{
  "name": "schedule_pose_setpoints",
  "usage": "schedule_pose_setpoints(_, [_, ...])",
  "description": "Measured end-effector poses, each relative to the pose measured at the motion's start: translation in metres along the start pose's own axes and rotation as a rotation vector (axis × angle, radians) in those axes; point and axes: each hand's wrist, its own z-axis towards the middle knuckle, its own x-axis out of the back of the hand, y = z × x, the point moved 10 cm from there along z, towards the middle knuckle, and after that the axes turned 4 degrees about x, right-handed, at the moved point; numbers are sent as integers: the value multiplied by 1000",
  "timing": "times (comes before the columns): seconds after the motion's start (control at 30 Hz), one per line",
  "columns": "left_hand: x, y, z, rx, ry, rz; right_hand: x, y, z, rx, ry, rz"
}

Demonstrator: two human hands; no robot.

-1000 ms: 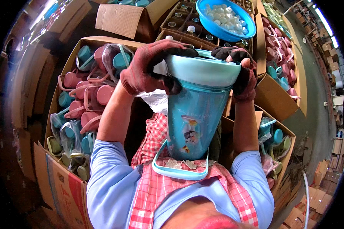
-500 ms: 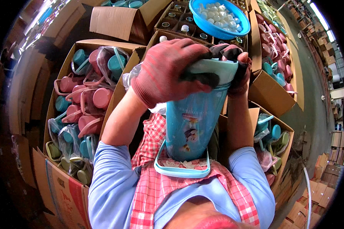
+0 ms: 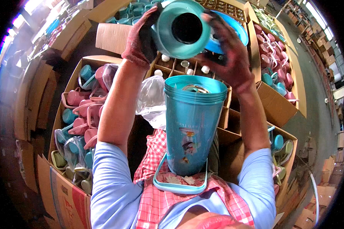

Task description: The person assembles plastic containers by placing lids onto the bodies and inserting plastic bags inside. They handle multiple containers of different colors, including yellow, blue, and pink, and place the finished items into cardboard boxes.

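A teal thermos flask body [image 3: 193, 126] stands upright on my lap, its threaded rim uncovered. Inside its mouth shows part of a shiny silvery liner [image 3: 197, 89]. A light-blue carrying handle [image 3: 179, 187] hangs down at its near side. Above and beyond the body, the round teal thermos top [image 3: 187, 49] is held up, a dark round opening at its middle. My left hand [image 3: 141, 38], in a red and black work glove, grips its left side. Gloved likewise, my right hand [image 3: 231, 57] curls round its right side, fingertips and thumb at the edge.
Cardboard boxes of pink, teal and green flasks stand left [image 3: 59, 126] and right [image 3: 252, 49]. Ahead is a divided carton [image 3: 233, 101] with white-capped bottle necks. A blue basin [image 3: 237, 28] lies partly behind my right hand. Crumpled clear plastic [image 3: 153, 101] sits beside the flask.
The thermos top has come off the body and risen away from me, turned so its opening shows. Both hands moved up and forward with it. The body remains on my lap.
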Motion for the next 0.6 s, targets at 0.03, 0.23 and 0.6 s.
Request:
schedule_pose_setpoints(0.03, [11,-5,10,-20,-54,-44,-18,4,3,-16,-92,-60])
schedule_pose_setpoints(0.23, [-13,-12,-8,-192,-12,183,-37,39,-8,-262,-88,-30])
schedule_pose_setpoints(0.6, [-46,28,-18,-675,-377,1152,-73,122,-84,-661,508,1790])
